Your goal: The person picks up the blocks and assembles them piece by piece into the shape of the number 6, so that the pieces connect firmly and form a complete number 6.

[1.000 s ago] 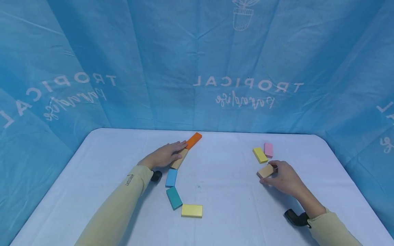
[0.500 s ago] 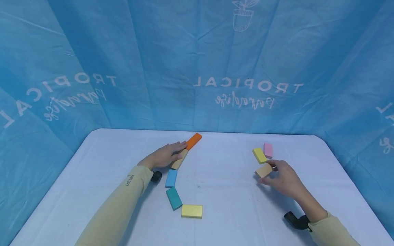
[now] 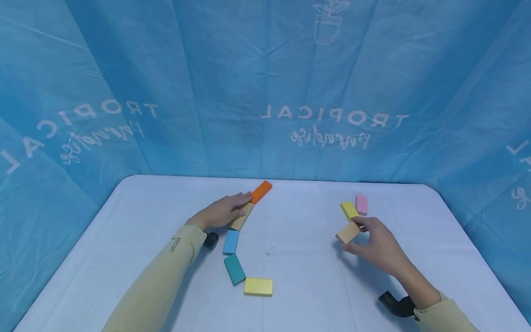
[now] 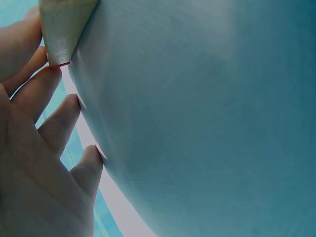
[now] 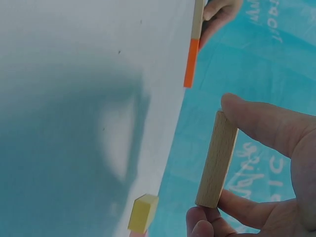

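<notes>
Fingers (image 5: 252, 210) on two wooden blocks (image 5: 216, 160)

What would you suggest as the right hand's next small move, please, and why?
Probably carry the raised wooden block left toward the orange block: the right hand pinches it above the table, and the orange block ends the curved row.

A blue fabric curtain (image 3: 224, 69) hangs in folds behind and along both sides of a white table (image 3: 307, 249) with rounded far corners; pale mirrored lettering (image 3: 334, 114) on it reads TROPICAL Paradise, repeating at left and partly at right; above the middle lettering sits an outlined potted plant (image 3: 327, 28); soft shadows (image 3: 185, 281) mark the tabletop.
</notes>
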The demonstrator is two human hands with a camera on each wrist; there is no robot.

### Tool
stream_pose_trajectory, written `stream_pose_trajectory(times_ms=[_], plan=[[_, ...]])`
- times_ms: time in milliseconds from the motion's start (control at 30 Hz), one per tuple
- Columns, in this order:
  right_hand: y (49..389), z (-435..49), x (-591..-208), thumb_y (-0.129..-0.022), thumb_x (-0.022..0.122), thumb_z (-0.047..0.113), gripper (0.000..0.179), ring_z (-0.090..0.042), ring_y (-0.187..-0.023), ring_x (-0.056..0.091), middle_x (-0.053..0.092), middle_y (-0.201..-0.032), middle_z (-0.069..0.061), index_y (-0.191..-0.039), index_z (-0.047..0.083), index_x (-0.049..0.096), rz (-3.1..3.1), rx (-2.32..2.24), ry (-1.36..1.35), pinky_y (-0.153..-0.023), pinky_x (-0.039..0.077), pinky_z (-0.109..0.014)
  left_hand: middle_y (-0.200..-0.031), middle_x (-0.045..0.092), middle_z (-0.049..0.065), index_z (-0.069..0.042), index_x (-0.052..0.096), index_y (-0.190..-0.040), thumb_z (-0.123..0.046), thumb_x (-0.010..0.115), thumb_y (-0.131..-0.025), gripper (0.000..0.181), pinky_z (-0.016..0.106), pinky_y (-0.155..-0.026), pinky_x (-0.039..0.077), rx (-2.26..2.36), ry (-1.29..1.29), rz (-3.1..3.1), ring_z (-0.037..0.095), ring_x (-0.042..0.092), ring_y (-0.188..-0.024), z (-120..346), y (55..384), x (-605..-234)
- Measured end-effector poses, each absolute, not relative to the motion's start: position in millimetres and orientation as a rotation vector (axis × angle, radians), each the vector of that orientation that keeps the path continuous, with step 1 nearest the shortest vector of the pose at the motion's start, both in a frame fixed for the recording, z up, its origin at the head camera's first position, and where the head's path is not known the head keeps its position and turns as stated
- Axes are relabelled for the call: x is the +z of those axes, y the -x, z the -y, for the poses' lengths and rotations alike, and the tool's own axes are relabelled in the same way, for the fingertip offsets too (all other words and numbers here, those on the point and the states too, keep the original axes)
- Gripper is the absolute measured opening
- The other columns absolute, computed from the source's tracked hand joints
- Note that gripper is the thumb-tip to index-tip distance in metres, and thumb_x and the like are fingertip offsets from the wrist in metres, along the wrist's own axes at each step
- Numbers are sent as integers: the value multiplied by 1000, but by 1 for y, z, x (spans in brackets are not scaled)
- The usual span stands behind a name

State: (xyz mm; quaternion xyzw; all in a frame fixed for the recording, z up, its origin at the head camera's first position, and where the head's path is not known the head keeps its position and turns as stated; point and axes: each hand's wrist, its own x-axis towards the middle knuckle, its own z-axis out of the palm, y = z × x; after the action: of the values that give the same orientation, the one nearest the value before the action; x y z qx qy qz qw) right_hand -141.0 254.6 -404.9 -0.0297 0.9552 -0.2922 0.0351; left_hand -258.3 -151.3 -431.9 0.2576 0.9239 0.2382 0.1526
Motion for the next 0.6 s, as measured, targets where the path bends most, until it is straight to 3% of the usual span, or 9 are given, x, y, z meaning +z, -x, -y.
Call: stream_pose_trajectory(times_ms=[600], plan=[[131, -227, -407, -74, 91, 30, 78, -32, -113, 58, 60, -130, -16, -138, 2, 57, -2938, -883, 128, -89, 54, -53, -164, 27, 6, -13, 29, -159, -26, 52, -106, 59, 51, -123, 17, 689, -746, -2654, 29, 22, -152, 153, 261, -437]])
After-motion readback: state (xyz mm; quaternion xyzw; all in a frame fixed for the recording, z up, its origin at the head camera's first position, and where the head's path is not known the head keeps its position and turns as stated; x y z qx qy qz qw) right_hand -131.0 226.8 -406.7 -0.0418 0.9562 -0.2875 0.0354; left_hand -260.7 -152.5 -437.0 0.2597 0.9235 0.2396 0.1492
